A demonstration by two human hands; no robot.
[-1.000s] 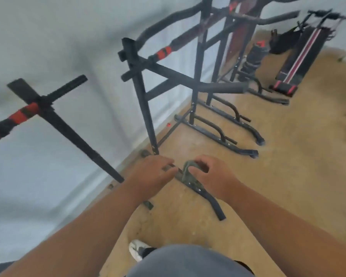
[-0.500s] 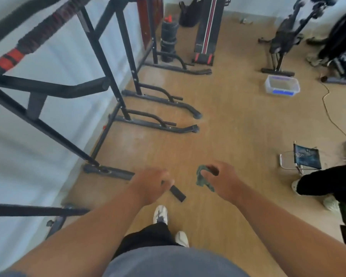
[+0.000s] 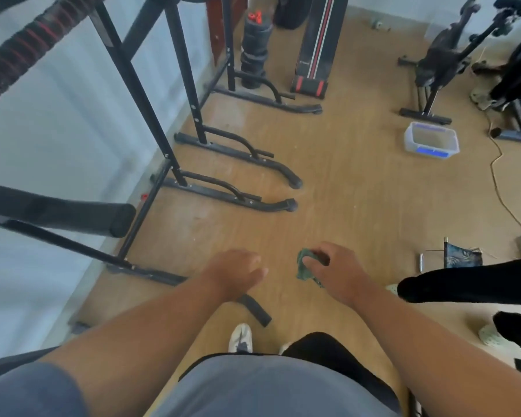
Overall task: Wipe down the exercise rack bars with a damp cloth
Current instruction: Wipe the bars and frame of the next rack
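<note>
Crumpled dark-green cloth [image 3: 303, 267] is being pinched by the curled right hand [image 3: 333, 270]. Left hand [image 3: 233, 270] is being held relaxed, holding nothing. Black steel rack base bar [image 3: 151, 275] is lying lower left, its long axis running toward the hands; left hand is judged nearer.

Both bare forearms extend forward and downward, converging slightly toward the centre. Left hand [image 3: 233, 270]: palm down, fingers loosely extended and together, holding nothing. Right hand [image 3: 333, 270]: knuckles up, fingers curled under, thumb and fingertips pinching a small green cloth [image 3: 303, 267] at its left edge. The hands are level with each other, near but apart. Wrists straight.
</note>
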